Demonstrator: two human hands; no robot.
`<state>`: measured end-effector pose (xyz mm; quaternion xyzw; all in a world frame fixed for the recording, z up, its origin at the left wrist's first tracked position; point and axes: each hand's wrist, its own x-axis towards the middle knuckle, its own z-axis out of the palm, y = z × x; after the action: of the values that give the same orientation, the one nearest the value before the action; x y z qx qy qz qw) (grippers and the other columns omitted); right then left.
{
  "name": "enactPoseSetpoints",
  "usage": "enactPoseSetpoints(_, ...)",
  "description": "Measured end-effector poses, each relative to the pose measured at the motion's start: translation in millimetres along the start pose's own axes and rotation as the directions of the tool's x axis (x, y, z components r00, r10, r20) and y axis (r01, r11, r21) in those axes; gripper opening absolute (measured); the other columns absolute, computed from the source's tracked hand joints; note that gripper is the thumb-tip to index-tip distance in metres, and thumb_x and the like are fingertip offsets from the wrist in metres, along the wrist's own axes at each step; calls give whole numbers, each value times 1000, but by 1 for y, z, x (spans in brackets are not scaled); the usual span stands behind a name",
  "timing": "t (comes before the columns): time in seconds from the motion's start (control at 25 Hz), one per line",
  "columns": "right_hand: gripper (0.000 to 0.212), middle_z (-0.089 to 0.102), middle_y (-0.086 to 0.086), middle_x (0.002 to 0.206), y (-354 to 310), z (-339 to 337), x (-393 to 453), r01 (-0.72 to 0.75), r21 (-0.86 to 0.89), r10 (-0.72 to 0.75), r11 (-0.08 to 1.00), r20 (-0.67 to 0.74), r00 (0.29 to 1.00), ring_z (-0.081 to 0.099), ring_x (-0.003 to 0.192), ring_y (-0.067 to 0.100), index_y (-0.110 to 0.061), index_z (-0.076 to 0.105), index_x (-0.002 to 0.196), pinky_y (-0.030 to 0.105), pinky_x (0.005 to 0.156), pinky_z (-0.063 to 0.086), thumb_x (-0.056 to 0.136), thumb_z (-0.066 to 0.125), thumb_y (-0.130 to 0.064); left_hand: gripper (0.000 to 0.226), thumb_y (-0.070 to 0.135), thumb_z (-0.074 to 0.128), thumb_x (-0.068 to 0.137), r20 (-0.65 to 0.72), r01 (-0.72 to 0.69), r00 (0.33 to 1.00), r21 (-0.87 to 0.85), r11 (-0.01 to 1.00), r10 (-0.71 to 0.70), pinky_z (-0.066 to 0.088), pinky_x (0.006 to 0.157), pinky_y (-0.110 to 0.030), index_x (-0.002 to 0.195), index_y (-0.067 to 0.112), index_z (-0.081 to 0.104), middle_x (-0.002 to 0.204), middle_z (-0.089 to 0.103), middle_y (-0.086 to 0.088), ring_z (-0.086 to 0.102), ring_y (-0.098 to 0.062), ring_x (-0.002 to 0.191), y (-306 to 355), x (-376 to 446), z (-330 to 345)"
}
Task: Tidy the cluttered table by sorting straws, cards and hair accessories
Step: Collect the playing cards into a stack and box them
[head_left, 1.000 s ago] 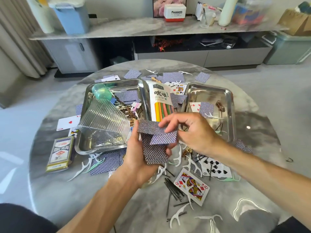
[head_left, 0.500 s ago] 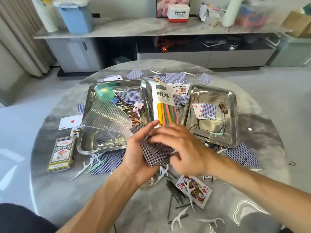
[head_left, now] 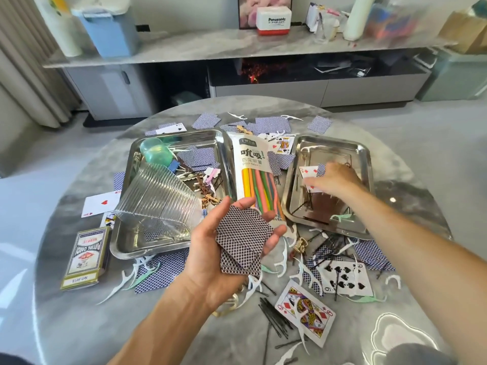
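Observation:
My left hand (head_left: 210, 262) holds a loose stack of blue-backed cards (head_left: 243, 241) palm up above the table's middle. My right hand (head_left: 334, 180) reaches into the right steel tray (head_left: 365, 164), fingers on a red-pipped card (head_left: 308, 173) lying there; motion blur hides whether it grips the card. A pack of coloured straws (head_left: 259, 185) lies between the two trays. More cards, black hair pins (head_left: 274, 320) and white floss picks are scattered over the near table.
The left steel tray (head_left: 131, 243) holds a tipped ribbed glass (head_left: 158, 204), a green capsule, cards and hair clips. A card box (head_left: 85, 258) lies at the left. A queen of diamonds (head_left: 305, 312) and a nine of spades (head_left: 345, 280) lie face up nearby.
My right hand has left the stack in my left hand and moved right and away into the right tray. My left hand stays put with the stack.

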<state>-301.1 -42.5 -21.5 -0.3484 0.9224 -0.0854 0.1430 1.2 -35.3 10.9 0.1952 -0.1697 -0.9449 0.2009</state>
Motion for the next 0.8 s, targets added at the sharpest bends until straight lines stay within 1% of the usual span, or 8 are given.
enactPoseSetpoints(0.08, 48, 55, 2, 83, -11, 14, -4, 24, 22, -22, 999, -65, 998, 50, 77, 22, -14, 52, 101, 28, 58, 32, 80, 74, -51, 42, 36, 72, 82, 6, 4, 1000, -1, 1000, -4, 51, 94, -48, 115, 12, 64, 144, 42, -33, 47, -56, 126, 0, 3, -1)
enactPoseSetpoints(0.16, 46, 59, 7, 90, -20, 22, -8, 77, -5, -77, 997, -124, 989, 52, 83, 26, -9, 53, 112, 27, 61, 37, 83, 74, -38, 41, 36, 70, 83, -10, -2, 1000, -5, 1000, 2, 51, 94, -48, 116, 12, 63, 144, 43, -33, 48, -56, 124, 0, 4, -2)
enactPoseSetpoints(0.28, 69, 54, 23, 129, -26, 18, -9, 144, -1, -143, 990, -83, 986, 58, 103, 31, -1, 39, 140, 30, 76, 52, 84, 76, -17, 41, 36, 68, 84, -30, -12, 999, 8, 1000, 13, 50, 95, -48, 116, 12, 62, 143, 45, -32, 49, -55, 124, -1, 2, -3)
enactPoseSetpoints(0.4, 71, 55, 16, 124, -21, 16, -3, 142, 39, -139, 989, -56, 989, 59, 78, 19, -8, 38, 139, 23, 53, 44, 80, 76, -8, 41, 36, 69, 83, -39, -33, 999, 29, 999, 34, 46, 98, -49, 116, 12, 63, 142, 47, -31, 50, -53, 124, -1, 1, -2)
enactPoseSetpoints(0.44, 71, 54, 12, 120, -19, 16, -1, 114, 101, -110, 988, -44, 993, 56, 77, 16, -11, 38, 138, 23, 55, 44, 78, 77, -8, 41, 37, 69, 82, -48, -34, 998, 39, 999, 36, 44, 101, -51, 115, 12, 64, 141, 48, -31, 51, -53, 124, -1, 0, -2)
enactPoseSetpoints(0.52, 80, 49, 9, 125, -16, 16, 2, 25, 189, -25, 982, 0, 1000, 55, 98, 23, -16, 36, 140, 34, 77, 51, 74, 81, -18, 42, 37, 71, 81, -56, -42, 997, 50, 998, 45, 37, 110, -57, 113, 11, 65, 140, 48, -33, 50, -54, 123, -1, 0, -3)
enactPoseSetpoints(0.64, 108, 41, 15, 145, -13, 18, 6, -110, 155, 107, 982, 29, 994, 38, 135, 38, -15, 20, 151, 55, 111, 34, 69, 87, -40, 41, 37, 71, 81, -57, -57, 997, 49, 997, 60, 36, 111, -57, 113, 11, 66, 140, 48, -33, 50, -53, 124, -2, 0, -4)
enactPoseSetpoints(0.8, 110, 42, 16, 149, -18, 15, 15, -165, 168, 154, 972, 73, 985, 35, 139, 40, -9, 17, 153, 57, 114, 31, 71, 87, -33, 43, 36, 67, 82, -83, -51, 995, 59, 997, 56, 44, 99, -47, 117, 11, 65, 141, 49, -29, 51, -51, 125, -2, 4, -4)
